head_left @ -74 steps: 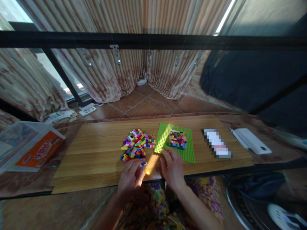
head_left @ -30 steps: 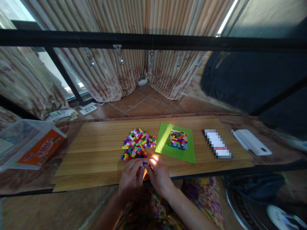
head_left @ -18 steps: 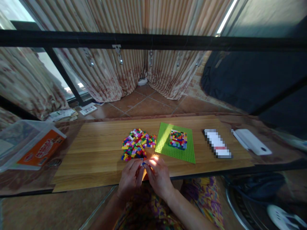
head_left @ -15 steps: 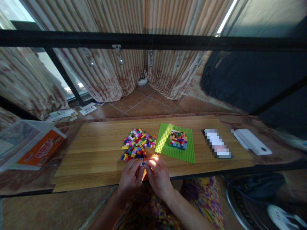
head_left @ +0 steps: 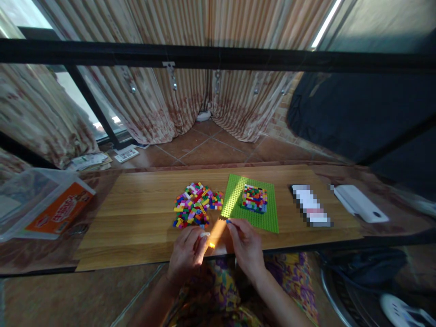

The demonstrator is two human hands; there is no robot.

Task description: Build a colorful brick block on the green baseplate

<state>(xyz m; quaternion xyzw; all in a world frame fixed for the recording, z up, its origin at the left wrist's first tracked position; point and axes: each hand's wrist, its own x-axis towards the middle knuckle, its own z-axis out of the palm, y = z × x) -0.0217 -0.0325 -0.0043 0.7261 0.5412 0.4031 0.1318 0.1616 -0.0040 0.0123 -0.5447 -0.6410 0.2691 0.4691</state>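
Note:
My left hand (head_left: 186,250) is closed in a pinch on a small white brick (head_left: 205,234), just in front of the pile of mixed toy bricks (head_left: 194,206). In my right hand (head_left: 247,245) a small blue brick (head_left: 229,221) is pinched between thumb and fingertips, by the near edge of the green baseplate (head_left: 269,222). On that plate stands a square block built of many-coloured bricks (head_left: 254,198). Both hands are over the table's near side, apart from each other.
A phone-like blurred object (head_left: 310,205) lies on the wooden table (head_left: 136,213) to the right. Beyond it is a white flat case (head_left: 361,204). A clear plastic box with an orange label (head_left: 61,209) stands at the left. A strip of sunlight crosses the table.
My hands were together over the near edge. Now they are apart: the right has moved right towards the baseplate with the blue brick, while the left stays almost in place.

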